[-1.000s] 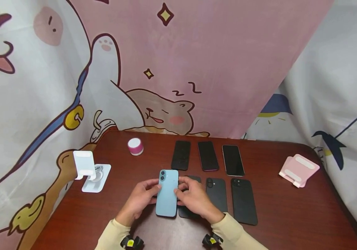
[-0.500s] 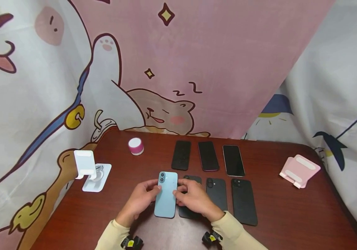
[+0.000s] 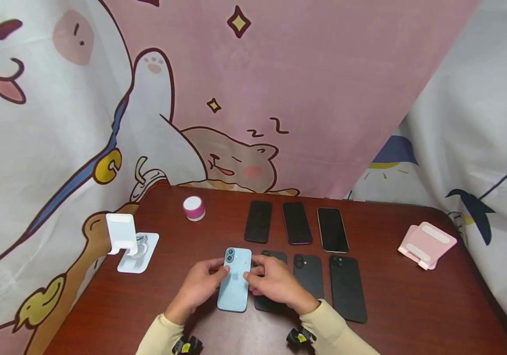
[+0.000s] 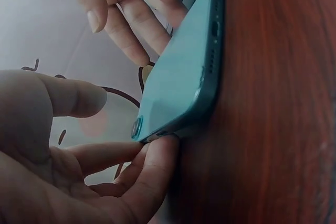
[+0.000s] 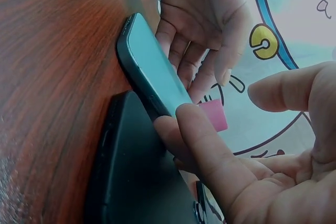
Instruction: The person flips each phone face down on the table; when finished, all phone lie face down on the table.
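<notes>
A light blue phone (image 3: 234,288) lies back up at the near middle of the wooden table, its two camera lenses at the upper left corner. My left hand (image 3: 201,285) has its fingertips along the phone's left edge; in the left wrist view its thumb stands raised off the back. On the opposite side, my right hand (image 3: 275,282) touches the right edge with its fingers, thumb lifted too in the right wrist view. A black phone (image 5: 142,166) lies right beside the blue one, partly hidden under my right hand in the head view.
Two more black phones, a middle one (image 3: 308,276) and a right one (image 3: 348,288), lie back up rightward. Behind them is a row with dark screens up, one a silver-edged phone (image 3: 333,229). A white stand (image 3: 122,234), pink-and-white jar (image 3: 194,208) and pink stand (image 3: 427,245) sit farther out.
The blue phone has shifted slightly toward me and to the left, with both hands staying at its edges. The other phones keep their places.
</notes>
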A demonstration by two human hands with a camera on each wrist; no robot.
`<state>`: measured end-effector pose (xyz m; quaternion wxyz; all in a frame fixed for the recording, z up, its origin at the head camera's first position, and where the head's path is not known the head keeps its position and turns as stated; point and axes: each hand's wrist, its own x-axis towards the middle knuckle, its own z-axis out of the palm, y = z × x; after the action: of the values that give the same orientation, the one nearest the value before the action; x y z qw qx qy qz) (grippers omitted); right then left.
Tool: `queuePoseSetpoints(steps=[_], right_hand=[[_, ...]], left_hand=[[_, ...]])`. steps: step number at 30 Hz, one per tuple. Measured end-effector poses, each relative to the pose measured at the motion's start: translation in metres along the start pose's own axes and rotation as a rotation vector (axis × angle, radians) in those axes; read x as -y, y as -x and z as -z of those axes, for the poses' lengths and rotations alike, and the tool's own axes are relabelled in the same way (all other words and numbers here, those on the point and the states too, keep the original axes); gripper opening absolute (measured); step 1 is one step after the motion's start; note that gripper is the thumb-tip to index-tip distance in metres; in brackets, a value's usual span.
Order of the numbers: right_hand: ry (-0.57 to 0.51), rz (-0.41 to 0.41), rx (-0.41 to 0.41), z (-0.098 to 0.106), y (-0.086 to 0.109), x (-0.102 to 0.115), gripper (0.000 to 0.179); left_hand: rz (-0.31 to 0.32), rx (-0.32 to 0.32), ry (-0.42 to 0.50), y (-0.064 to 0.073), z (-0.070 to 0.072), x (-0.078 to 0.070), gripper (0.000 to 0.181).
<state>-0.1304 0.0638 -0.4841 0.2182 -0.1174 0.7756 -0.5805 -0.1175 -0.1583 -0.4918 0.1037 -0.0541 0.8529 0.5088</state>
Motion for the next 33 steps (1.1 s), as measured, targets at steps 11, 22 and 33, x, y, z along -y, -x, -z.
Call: queuePoseSetpoints(steps=[11, 22, 33], right_hand=[[-0.029, -0.012, 0.01, 0.002, 0.001, 0.0, 0.072], [-0.043, -0.01, -0.006, 0.008, 0.004, 0.003, 0.059], [0.06, 0.064, -0.075, 0.023, 0.006, 0.006, 0.04]], left_hand=[[-0.09, -0.067, -0.168, 0.003, -0.002, -0.004, 0.048], [-0.088, -0.1, -0.116, 0.002, -0.001, -0.007, 0.036], [-0.115, -0.141, -0.092, -0.003, -0.005, -0.017, 0.031]])
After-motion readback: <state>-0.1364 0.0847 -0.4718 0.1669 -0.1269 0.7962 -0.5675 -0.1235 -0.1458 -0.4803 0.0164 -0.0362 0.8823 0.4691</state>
